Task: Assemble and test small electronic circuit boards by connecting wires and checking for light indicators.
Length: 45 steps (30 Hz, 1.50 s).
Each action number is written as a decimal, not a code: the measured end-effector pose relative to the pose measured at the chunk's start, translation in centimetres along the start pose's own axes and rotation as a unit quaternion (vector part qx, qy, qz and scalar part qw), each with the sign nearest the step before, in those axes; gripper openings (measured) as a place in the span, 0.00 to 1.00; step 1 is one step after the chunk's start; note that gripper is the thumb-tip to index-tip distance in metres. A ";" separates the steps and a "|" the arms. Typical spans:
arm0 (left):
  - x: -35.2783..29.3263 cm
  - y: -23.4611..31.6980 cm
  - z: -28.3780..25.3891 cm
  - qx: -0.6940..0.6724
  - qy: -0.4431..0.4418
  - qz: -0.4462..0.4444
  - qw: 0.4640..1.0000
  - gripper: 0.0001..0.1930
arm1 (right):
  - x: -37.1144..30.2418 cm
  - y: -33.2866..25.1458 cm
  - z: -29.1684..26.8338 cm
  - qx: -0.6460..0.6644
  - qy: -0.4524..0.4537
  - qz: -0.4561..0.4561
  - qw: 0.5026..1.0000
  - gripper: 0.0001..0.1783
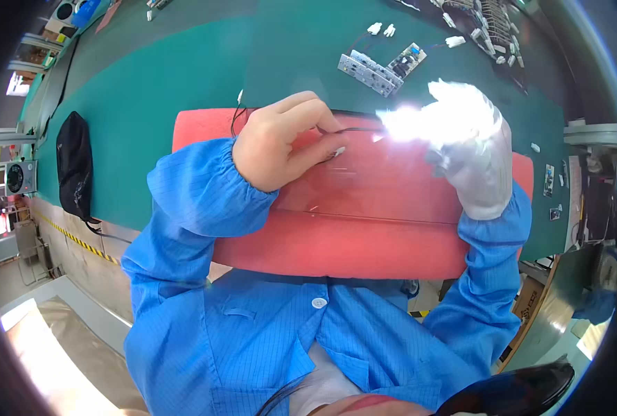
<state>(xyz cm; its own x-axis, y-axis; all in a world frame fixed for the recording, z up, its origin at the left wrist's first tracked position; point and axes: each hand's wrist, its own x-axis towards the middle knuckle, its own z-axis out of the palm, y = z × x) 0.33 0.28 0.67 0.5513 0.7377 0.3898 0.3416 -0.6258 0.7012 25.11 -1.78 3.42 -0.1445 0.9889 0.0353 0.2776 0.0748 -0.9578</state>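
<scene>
My left hand [280, 142], bare, pinches a thin dark cable [360, 130] between thumb and fingers above a red padded cushion [336, 246]. The cable runs right into a glaring white light [409, 125]. Behind my left wrist, another length of cable loops up to a small white plug [240, 96]. My right hand [485, 170] wears a white glove and is closed around the lit lamp. Glare washes out the gloved fingertips and the lamp's shape.
Beyond the cushion, a long circuit board [371, 75] and a smaller board [407, 60] with white connectors lie on the green table mat [163, 76]. A wire bundle [492, 31] with several white plugs sits far right. At left rests a black pouch [75, 166].
</scene>
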 end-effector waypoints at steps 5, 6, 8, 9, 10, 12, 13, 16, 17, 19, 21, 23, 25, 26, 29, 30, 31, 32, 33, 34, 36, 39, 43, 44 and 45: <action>-0.4 -0.5 0.4 -0.003 0.032 0.011 0.999 0.07 | 1.2 0.9 -0.3 0.070 0.000 0.130 0.989 0.21; -0.3 -0.4 0.3 -0.002 0.029 -0.004 1.000 0.07 | 1.2 1.0 -0.4 0.069 0.005 0.133 0.989 0.21; -0.3 -0.5 0.2 0.008 0.020 0.004 1.000 0.07 | 1.2 0.9 -0.2 0.076 -0.008 0.162 0.984 0.20; -0.3 -0.6 0.1 0.013 0.012 0.012 1.000 0.07 | 1.1 1.2 0.0 0.086 0.014 0.158 0.984 0.20; -0.3 -0.7 0.0 0.019 0.005 0.020 1.000 0.07 | 1.1 1.0 0.0 0.086 0.017 0.159 0.983 0.20; -0.4 -0.7 -0.1 0.018 0.018 0.022 0.999 0.06 | 1.2 0.6 0.0 0.081 0.014 0.161 0.984 0.20; -0.4 -0.6 -0.2 0.020 0.032 0.024 0.999 0.05 | 1.1 0.8 -0.1 0.082 0.015 0.162 0.983 0.20; -0.6 -0.6 -0.4 0.009 0.042 0.023 0.999 0.04 | 1.1 1.4 0.1 0.099 0.023 0.141 0.985 0.21; -0.6 -0.5 -0.4 0.009 0.041 0.022 0.999 0.04 | 1.2 1.1 0.1 0.091 0.014 0.140 0.986 0.21; -0.6 -0.5 -0.5 0.008 0.051 0.031 0.998 0.04 | 1.2 1.1 0.0 0.085 0.006 0.141 0.986 0.21; -0.5 -0.3 -0.7 0.008 0.050 0.030 0.998 0.05 | 1.1 1.3 0.0 0.083 0.022 0.123 0.989 0.20; -0.5 -0.3 -0.7 0.008 0.049 0.031 0.998 0.06 | 1.1 0.9 0.0 0.096 0.018 0.128 0.987 0.20; -0.4 -0.4 -0.3 -0.020 0.099 0.037 0.994 0.09 | 1.1 1.2 -0.1 0.110 0.014 0.132 0.985 0.20; -0.3 -0.4 -0.4 -0.019 0.098 0.036 0.994 0.09 | 1.2 2.0 0.0 0.103 0.020 0.095 0.990 0.19; -0.1 -1.0 -0.5 0.073 0.012 0.015 0.997 0.14 | 1.4 2.1 0.0 0.132 0.014 0.096 0.986 0.21; -0.2 -1.2 -0.4 0.074 0.013 0.015 0.997 0.14 | 1.4 2.3 -0.2 0.129 0.014 0.098 0.987 0.22; -0.4 -1.4 -0.2 0.071 -0.007 0.003 0.997 0.13 | 1.4 2.4 -0.3 0.128 0.013 0.097 0.987 0.22; -0.5 -1.5 -0.1 0.067 -0.027 -0.009 0.997 0.12 | 1.4 2.8 -0.3 0.106 0.008 0.071 0.992 0.22; -0.3 -1.2 -0.1 0.059 -0.023 -0.005 0.998 0.10 | 1.4 3.1 -0.4 0.082 0.002 0.044 0.996 0.23; -0.5 -1.2 0.1 0.060 -0.019 -0.005 0.998 0.10 | 1.3 3.3 -0.5 0.081 0.000 0.042 0.996 0.23; -0.8 -1.2 0.6 -0.010 0.003 -0.045 0.999 0.10 | 1.3 3.0 -0.5 0.094 0.014 0.029 0.995 0.25; -0.2 -0.5 0.3 -0.094 0.021 -0.065 0.993 0.06 | 2.3 4.3 0.2 0.000 0.100 -0.068 0.993 0.19; 0.5 -3.2 -1.2 -0.314 0.132 -0.161 0.926 0.07 | 3.9 3.5 1.7 -0.348 0.109 -0.333 0.870 0.23; 0.7 -4.7 -2.1 -0.341 0.228 -0.164 0.897 0.07 | 4.3 3.1 2.4 -0.391 0.105 -0.353 0.844 0.23; 1.1 -5.9 -2.9 -0.368 0.317 -0.165 0.858 0.08 | 4.4 3.3 2.9 -0.399 0.111 -0.341 0.844 0.23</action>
<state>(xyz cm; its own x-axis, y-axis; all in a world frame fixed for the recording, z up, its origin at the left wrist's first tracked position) -3.33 5.48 -1.32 -0.0874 0.9797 0.1802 -0.3030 -0.1985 0.9321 22.62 2.44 -0.39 -0.3724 0.6748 0.6372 0.7659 0.6112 -0.1995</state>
